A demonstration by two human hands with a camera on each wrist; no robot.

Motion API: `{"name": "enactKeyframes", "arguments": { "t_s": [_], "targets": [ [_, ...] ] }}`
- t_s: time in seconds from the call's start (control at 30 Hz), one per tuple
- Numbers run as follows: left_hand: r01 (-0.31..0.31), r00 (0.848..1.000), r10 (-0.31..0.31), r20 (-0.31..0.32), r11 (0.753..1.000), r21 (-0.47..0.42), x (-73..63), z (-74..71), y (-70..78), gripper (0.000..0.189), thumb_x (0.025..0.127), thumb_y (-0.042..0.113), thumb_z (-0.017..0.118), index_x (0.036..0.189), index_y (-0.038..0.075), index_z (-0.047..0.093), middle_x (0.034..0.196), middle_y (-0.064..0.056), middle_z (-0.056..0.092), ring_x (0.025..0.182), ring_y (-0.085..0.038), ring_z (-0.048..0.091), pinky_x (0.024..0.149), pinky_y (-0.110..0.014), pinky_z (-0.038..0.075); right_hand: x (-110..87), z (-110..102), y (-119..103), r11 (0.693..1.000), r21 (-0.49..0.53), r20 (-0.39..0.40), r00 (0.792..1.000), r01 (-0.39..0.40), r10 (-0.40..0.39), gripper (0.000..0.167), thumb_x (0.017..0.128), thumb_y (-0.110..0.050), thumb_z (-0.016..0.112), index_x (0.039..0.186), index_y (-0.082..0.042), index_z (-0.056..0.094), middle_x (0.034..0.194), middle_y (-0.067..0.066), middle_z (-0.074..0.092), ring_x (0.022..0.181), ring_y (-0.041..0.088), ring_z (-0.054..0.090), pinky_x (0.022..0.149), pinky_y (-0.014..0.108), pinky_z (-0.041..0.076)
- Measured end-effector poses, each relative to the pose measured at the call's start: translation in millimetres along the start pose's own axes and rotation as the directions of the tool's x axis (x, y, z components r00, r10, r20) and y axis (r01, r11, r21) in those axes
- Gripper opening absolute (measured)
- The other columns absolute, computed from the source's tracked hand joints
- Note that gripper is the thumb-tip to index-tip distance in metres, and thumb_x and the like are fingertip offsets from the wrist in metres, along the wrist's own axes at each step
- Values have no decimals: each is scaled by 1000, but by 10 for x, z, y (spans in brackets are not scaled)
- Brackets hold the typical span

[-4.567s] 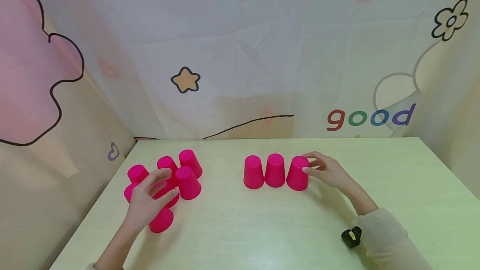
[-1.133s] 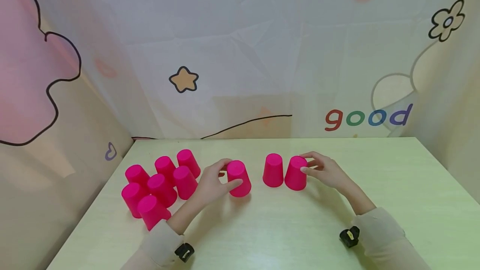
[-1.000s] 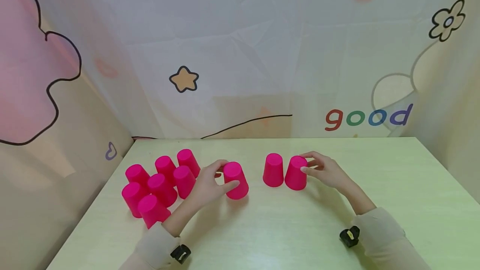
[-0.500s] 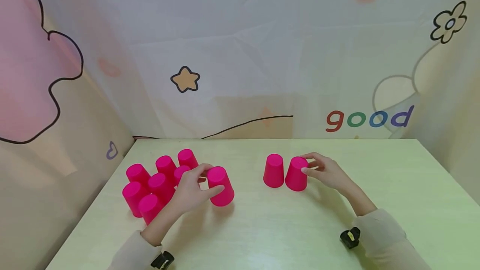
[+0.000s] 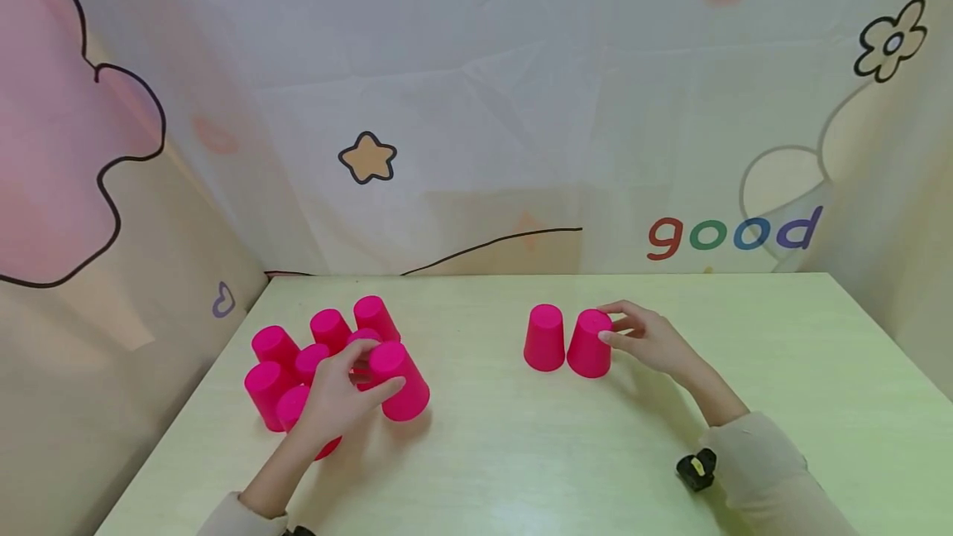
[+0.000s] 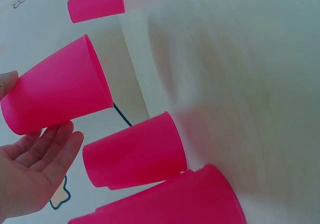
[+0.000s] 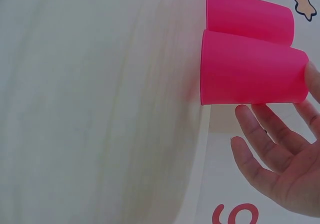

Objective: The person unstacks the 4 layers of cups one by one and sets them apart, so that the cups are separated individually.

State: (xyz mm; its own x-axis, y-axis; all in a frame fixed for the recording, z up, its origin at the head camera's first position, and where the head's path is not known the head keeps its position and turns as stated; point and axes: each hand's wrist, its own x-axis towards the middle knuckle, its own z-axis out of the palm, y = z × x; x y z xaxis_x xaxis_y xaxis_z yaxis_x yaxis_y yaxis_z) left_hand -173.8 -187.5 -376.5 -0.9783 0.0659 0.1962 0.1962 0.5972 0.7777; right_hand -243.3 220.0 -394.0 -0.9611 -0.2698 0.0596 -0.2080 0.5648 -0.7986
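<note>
My left hand (image 5: 335, 395) grips a bright pink plastic cup (image 5: 407, 394) near its narrow closed end, thumb on one side and fingers on the other. Mouth down, the cup is lifted, its rim clear of the table in the left wrist view. Behind and beside that hand, several matching upside-down cups (image 5: 265, 394) stand grouped at the left, partly hidden by the hand and forearm. At the right, my right hand (image 5: 649, 343) holds another upside-down cup (image 5: 586, 350) between thumb and fingers near its top; this one stands on the table. Close to its left stands one more cup (image 5: 544, 342).
The pale green table (image 5: 491, 453) runs back to a printed cloth backdrop (image 5: 462, 122) with a star and the word "good". Black wrist devices are strapped by both cuffs, the right one (image 5: 696, 470) resting low over the table.
The left hand went from the left group to the row at the right, took its leftmost cup and has carried it back left towards the group. The right hand has stayed on its cup.
</note>
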Motion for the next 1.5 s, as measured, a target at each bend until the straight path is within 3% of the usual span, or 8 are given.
{"name": "enactKeyframes", "arguments": {
  "t_s": [0.5,0.77,1.2,1.5],
  "targets": [
    [60,997,-58,-57,998,28,-152,-147,-154,50,74,26,75,116,7,53,103,-5,60,94,-22,58,79,-37,50,15,1,31,1000,-11,0,1000,-13,13,45,86,-19,62,126,-6,47,117,21,52,103,38,51,75,44,51],
    [63,995,-51,-89,988,140,-184,-167,-180,51,73,23,77,114,6,54,102,-6,60,93,-23,58,79,-38,51,11,-6,31,1000,-6,5,1000,-10,10,45,86,-20,62,126,-6,47,117,21,52,104,38,51,76,45,51],
    [187,982,-177,-64,956,227,-204,-105,-218,54,73,25,75,115,1,50,103,-11,58,90,-25,55,70,-37,51,22,-9,57,1000,2,11,1000,8,-8,43,86,-19,62,125,-6,48,116,20,52,103,38,52,75,44,51],
    [163,985,-147,-92,964,208,-213,-96,-208,59,73,24,75,120,2,47,109,-12,57,95,-27,54,74,-40,51,21,0,48,1000,-10,9,1000,1,-1,44,86,-20,62,125,-6,48,116,21,52,103,38,52,75,43,51]
  ]
}}
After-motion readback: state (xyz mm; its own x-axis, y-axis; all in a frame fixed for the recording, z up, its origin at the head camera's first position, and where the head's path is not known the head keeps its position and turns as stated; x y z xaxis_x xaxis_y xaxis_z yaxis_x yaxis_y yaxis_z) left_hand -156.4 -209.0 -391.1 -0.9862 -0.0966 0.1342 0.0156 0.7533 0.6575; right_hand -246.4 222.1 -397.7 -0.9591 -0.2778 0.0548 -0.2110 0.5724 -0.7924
